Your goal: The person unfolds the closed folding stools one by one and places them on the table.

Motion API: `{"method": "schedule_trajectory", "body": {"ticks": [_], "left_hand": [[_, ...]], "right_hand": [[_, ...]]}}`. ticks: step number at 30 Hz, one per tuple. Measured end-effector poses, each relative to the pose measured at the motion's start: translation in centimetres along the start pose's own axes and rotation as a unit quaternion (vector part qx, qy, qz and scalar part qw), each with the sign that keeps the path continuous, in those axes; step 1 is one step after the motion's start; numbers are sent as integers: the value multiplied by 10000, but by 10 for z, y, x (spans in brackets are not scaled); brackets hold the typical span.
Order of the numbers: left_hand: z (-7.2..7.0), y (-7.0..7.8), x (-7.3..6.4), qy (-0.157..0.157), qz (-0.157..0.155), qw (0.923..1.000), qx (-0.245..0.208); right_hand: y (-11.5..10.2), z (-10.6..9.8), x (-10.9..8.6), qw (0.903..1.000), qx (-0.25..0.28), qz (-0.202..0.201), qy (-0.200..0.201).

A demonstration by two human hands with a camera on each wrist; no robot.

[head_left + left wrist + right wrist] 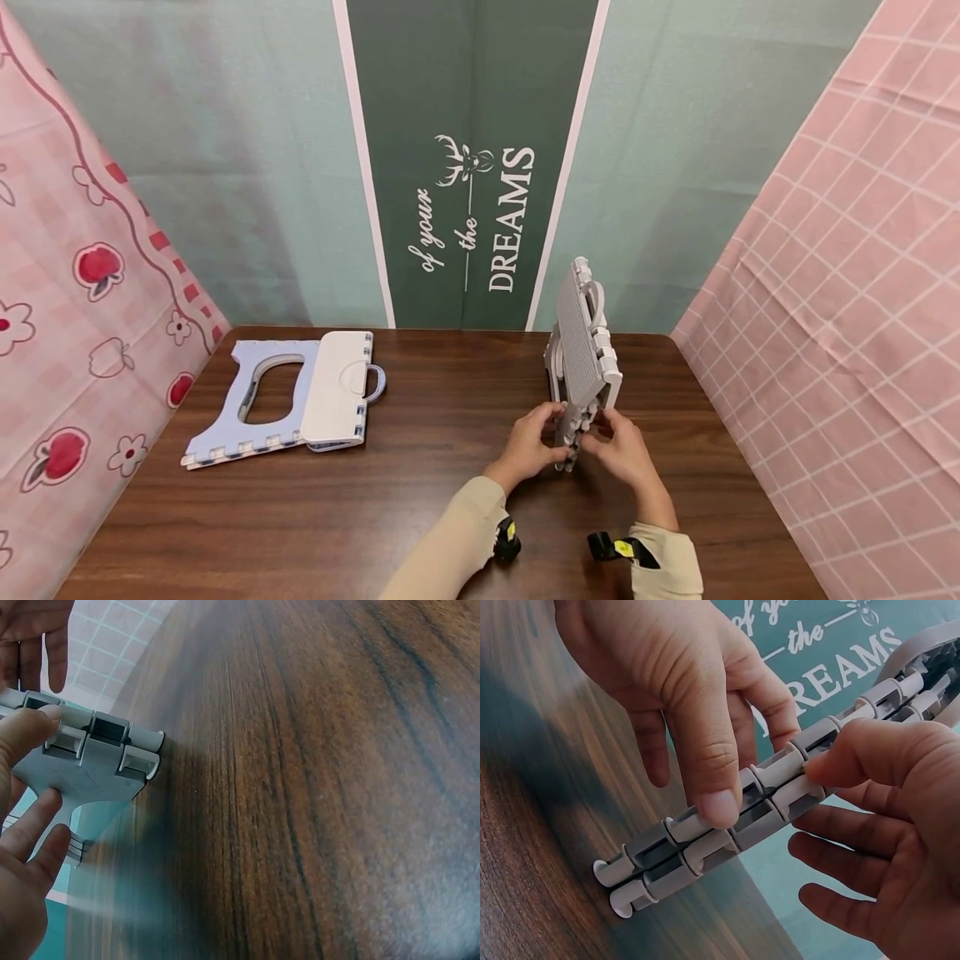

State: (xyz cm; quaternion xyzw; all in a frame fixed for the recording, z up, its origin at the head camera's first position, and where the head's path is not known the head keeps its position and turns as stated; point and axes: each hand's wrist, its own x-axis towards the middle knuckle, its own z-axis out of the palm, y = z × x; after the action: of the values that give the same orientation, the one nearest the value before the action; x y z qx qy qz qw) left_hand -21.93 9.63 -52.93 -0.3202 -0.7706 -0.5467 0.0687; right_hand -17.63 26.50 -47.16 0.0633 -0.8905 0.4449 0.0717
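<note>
A grey-and-white folding step stool (581, 350) stands part-folded near the table's right side, its hinged panel edge facing me. My left hand (527, 446) grips the near lower part from the left; in the right wrist view its thumb (718, 806) presses on the jointed edge. From the other side my right hand (624, 448) pinches the same edge, thumb on the joints and index finger behind. Its other fingers (847, 859) spread loosely beside the stool. In the left wrist view the stool's hinge end (105, 742) shows between both hands.
A blue-and-white folding step stool (333, 387) lies flat at the left of the brown wooden table (420, 500). Green printed cloth (465, 100) hangs behind the table, with pink cloths (825, 292) at both sides.
</note>
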Motion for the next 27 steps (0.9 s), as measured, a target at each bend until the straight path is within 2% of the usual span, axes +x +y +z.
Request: {"method": "schedule_trajectory", "body": {"ticks": [12,22,27], "left_hand": [[2,4,-2,30,-179,9997,-175],[4,3,-3,51,-10,9999,-101],[4,3,-4,74,6,10000,-21]], "right_hand": [[3,2,0,9999,105,6,64],[10,2,-1,9978,643,117,122],[9,0,-3,9972,736,105,81]]}}
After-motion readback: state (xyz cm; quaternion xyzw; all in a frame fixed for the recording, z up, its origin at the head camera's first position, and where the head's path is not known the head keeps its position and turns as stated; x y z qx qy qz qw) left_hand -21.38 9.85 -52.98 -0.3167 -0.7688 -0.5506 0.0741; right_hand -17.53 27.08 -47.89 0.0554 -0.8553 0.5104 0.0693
